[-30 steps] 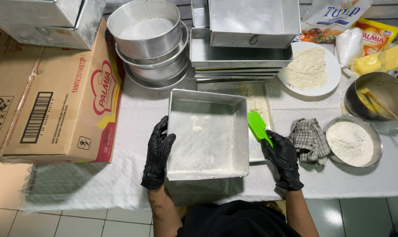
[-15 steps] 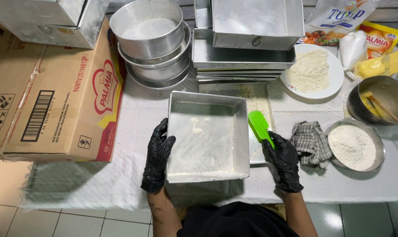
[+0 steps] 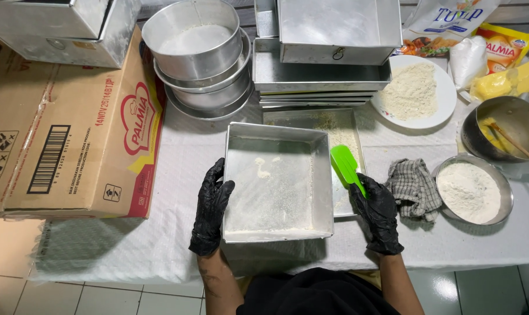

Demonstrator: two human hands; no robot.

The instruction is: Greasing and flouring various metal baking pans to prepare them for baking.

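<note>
My left hand (image 3: 211,209), in a black glove, grips the left wall of a square metal baking pan (image 3: 276,182) that is dusted inside with flour and a few crumbs. Beside the pan's right wall my right hand (image 3: 378,211), also gloved in black, holds a green spatula (image 3: 346,166), its blade pointing up and away from me. The pan rests on a white cloth-covered table, partly over a flat metal tray (image 3: 341,139) sprinkled with crumbs.
A large cardboard box (image 3: 66,134) lies at left. Stacked round tins (image 3: 197,55) and square pans (image 3: 329,52) stand behind. At right are a plate of crumbs (image 3: 415,93), a checked cloth (image 3: 414,185), a bowl of flour (image 3: 473,189) and a pot with a wooden spoon (image 3: 504,131).
None of note: both hands keep their hold and the pan stays put; only the camera view drifts slightly.
</note>
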